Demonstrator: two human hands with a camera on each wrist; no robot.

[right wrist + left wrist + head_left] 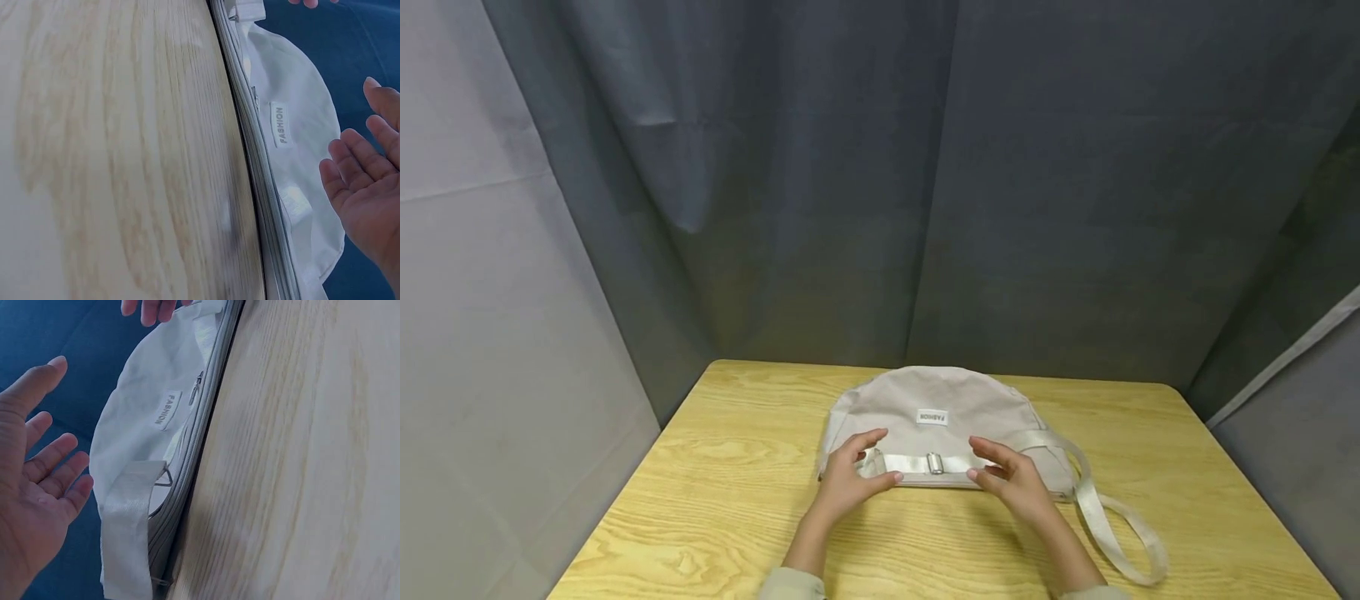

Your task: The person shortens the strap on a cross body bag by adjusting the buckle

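A pale beige half-moon bag (925, 392) lies on the wooden table, its curved side toward the curtain and its straight zipped edge toward me. A white label (932, 417) reading FASHION appears upside down in the head view. Across the bag runs a pale strap (910, 464) with a metal buckle (935, 463). My left hand (846, 479) hovers over the bag's left part, fingers relaxed and holding nothing. Over the right part is my right hand (1017, 483), likewise relaxed and empty, palm facing the other. A zipper pull (196, 387) shows along the edge in the left wrist view.
The strap's loose loop (1105, 533) trails off the bag's right end onto the table (700, 517). Dark curtains (820, 208) hang behind the table's far edge. A light grey cloth wall (497, 333) stands at the left, another grey panel (1300, 433) at the right.
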